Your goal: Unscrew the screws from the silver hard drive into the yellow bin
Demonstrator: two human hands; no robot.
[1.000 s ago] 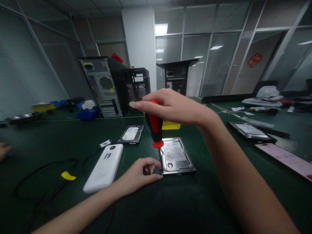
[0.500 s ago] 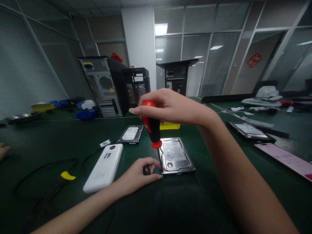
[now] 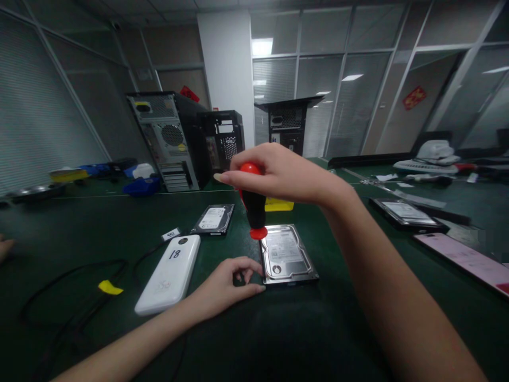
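A silver hard drive [image 3: 287, 253] lies flat on the dark green tabletop, label side up. At its near left corner, my left hand [image 3: 228, 281] rests low on the table, thumb and fingertips curled against the drive's edge. My right hand [image 3: 274, 172] is closed around a red and black screwdriver [image 3: 255, 212] that stands nearly upright over the drive's left edge. Below the red collar its shaft is hardly visible, so I cannot tell whether the tip sits in a screw. My right palm and fingers hide part of the handle.
Left of my hands lie a white power bank [image 3: 169, 276] marked 18, black cables and a second hard drive [image 3: 213, 219]. Another drive [image 3: 405, 213] and a phone [image 3: 457, 257] are at right. Computer cases [image 3: 167, 140] stand behind. Someone else's hand [image 3: 5, 248] shows at far left.
The screwdriver handle has tipped a little to the right and stands straighter, with my right fingers shifted slightly along with it. My left hand and the drive stay put.
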